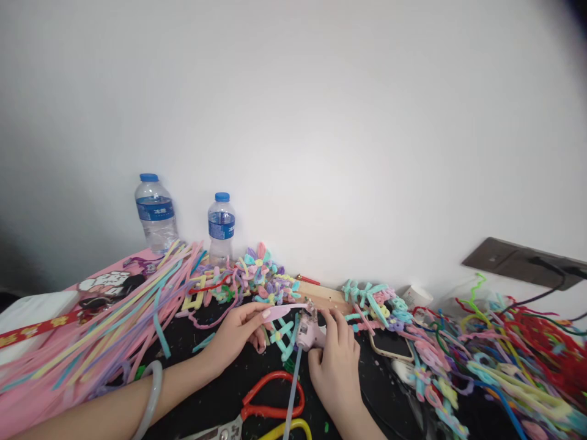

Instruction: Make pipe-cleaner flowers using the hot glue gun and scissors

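Note:
My left hand [243, 330] is closed in a pinch on a pale pink strip [276, 313] that looks like a bent pipe cleaner and points right. A pale pink glue gun [308, 333] is gripped in my right hand [337, 354], its nozzle end close to the strip's tip. From its back a long translucent glue stick [293, 391] runs toward me. Below lie red-handled scissors [274, 412] and a yellow handle [293, 423]. Mint pipe-cleaner pieces [283, 342] rest between the hands. My right fingers partly hide the gun's handle.
Long pastel pipe cleaners [132, 311] spread at left. Two water bottles [156, 214] stand against the wall. Pipe-cleaner flowers [259, 263] lie behind the hands. A phone [392, 346], red pipe cleaners [550, 336] and a wall socket [513, 260] with cables are at right.

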`<action>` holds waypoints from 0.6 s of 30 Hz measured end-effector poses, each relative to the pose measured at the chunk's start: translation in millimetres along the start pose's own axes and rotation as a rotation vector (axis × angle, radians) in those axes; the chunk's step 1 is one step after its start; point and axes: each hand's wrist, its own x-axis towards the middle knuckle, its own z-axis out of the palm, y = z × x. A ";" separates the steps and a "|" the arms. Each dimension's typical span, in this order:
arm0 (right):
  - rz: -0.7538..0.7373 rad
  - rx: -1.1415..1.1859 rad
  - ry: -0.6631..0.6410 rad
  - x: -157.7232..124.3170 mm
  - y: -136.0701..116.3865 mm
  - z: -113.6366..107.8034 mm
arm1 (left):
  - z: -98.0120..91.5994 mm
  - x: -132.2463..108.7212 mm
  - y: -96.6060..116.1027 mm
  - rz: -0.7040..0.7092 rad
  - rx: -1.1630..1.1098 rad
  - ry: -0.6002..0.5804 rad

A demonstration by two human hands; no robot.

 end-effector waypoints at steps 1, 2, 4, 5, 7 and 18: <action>0.007 -0.024 -0.011 -0.1 -0.2 0.0 | -0.1 -0.3 0.3 -0.003 -0.019 0.001; 0.011 -0.044 -0.020 -0.2 -0.3 0.2 | -0.1 -0.6 0.5 -0.005 -0.036 0.000; 0.016 -0.077 -0.031 -0.2 0.2 0.8 | 0.0 -1.2 0.9 0.000 -0.060 0.004; 0.017 -0.089 -0.033 -0.2 0.6 1.3 | 0.1 -1.5 1.2 0.003 -0.067 0.008; 0.020 -0.109 -0.034 -0.3 1.6 2.2 | 0.7 -1.7 1.9 0.007 -0.079 0.016; 0.069 -0.095 -0.160 4.5 9.2 -0.8 | -0.2 -0.7 -2.2 0.009 -0.087 -0.002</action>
